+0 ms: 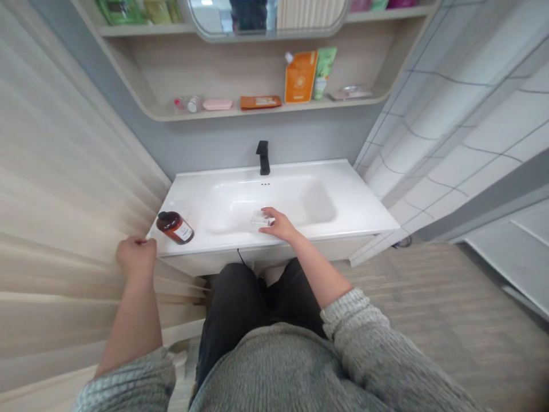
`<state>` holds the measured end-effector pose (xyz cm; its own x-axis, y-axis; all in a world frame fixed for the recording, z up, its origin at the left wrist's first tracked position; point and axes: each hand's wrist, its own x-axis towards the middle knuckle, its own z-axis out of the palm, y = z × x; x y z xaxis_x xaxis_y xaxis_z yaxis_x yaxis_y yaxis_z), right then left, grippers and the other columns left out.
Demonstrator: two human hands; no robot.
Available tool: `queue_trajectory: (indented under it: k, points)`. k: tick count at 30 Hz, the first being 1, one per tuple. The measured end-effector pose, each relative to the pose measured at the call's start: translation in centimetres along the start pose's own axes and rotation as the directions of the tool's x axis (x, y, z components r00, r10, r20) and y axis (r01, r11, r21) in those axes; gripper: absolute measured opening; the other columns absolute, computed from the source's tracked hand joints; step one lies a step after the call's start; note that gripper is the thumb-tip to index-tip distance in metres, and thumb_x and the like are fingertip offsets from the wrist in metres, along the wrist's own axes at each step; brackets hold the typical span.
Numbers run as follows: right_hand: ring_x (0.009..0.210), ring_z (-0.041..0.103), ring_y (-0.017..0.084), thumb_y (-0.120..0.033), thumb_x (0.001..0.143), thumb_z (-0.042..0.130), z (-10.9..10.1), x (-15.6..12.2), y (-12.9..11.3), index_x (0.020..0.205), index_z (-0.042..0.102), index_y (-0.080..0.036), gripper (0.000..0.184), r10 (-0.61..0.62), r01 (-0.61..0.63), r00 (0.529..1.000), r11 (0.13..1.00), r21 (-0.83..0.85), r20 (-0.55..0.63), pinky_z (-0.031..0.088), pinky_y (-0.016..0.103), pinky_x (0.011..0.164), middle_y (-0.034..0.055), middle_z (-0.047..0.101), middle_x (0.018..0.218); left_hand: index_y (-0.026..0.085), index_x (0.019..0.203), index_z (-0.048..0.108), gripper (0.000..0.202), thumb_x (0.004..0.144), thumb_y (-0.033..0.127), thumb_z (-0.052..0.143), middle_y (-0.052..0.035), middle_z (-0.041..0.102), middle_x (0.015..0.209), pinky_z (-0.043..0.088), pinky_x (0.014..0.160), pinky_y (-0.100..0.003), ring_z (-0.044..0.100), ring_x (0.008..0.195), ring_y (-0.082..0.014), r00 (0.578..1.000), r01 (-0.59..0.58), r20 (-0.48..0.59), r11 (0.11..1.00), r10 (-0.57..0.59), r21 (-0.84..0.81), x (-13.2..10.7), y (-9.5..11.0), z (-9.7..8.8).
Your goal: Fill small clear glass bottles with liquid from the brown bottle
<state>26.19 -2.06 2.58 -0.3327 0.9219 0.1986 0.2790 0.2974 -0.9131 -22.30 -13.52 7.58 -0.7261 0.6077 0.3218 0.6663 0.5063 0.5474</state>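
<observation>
My right hand (pixel 279 224) rests over the white basin and pinches a small clear plastic dish (pixel 258 217) at its edge. An amber glass bottle (pixel 175 228) with a white label lies tilted on the counter's left end, close to the rim of the white washbasin (pixel 274 169). My left hand (pixel 136 257) is curled shut just below the counter's left corner, beside the paneled wall, with nothing visible in it. The black faucet (pixel 263 158) stands at the back of the basin, away from both hands.
A curved shelf (pixel 240 111) above the sink carries an orange pouch (pixel 301 76), a green tube (pixel 323 73), and several small items. A mirror (pixel 266 17) hangs above it. Tiled wall stands to the right, a paneled wall to the left, and a wooden floor lies below.
</observation>
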Motion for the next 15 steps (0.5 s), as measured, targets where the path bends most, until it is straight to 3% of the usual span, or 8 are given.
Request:
queue_trajectory:
  k: [3, 7, 15]
  points:
    - [0.112, 0.076, 0.026, -0.037, 0.071, 0.098, -0.1, -0.1, -0.2, 0.146, 0.070, -0.024, 0.081, 0.017, -0.017, 1.000, 1.000, -0.005, 0.002, 0.061, 0.034, 0.084, 0.0106, 0.080, 0.131, 0.024, 0.080, 0.058, 0.017, 0.078, 0.028, 0.074, -0.0035, 0.054, 0.081, 0.061, 0.099, -0.051, 0.067, 0.098, -0.0321, 0.997, -0.071, 0.039, 0.995, 0.068, 0.075, -0.6, 1.1, 1.6]
    - [0.116, 0.075, 0.027, -0.038, 0.072, 0.097, -0.1, -0.1, -0.4, 0.145, 0.070, -0.024, 0.080, 0.015, -0.015, 1.000, 1.000, 0.006, 0.001, 0.061, 0.034, 0.084, 0.0104, 0.080, 0.130, 0.023, 0.085, 0.059, 0.015, 0.083, 0.026, 0.074, -0.0061, 0.056, 0.089, 0.058, 0.102, -0.050, 0.066, 0.107, -0.0342, 0.985, -0.160, 0.079, 0.985, 0.155, 0.065, -1.3, 1.8, 3.2]
    - [0.116, 0.075, 0.027, -0.038, 0.072, 0.097, -0.2, -0.1, -0.6, 0.147, 0.069, -0.023, 0.081, 0.019, -0.019, 1.000, 1.000, -0.011, 0.015, 0.061, 0.034, 0.084, 0.0114, 0.079, 0.132, 0.020, 0.103, 0.065, 0.026, 0.079, 0.018, 0.075, -0.0068, 0.060, 0.106, 0.053, 0.119, -0.055, 0.063, 0.124, -0.0338, 0.977, -0.197, 0.068, 0.977, 0.203, -0.084, -2.3, 0.4, 4.3]
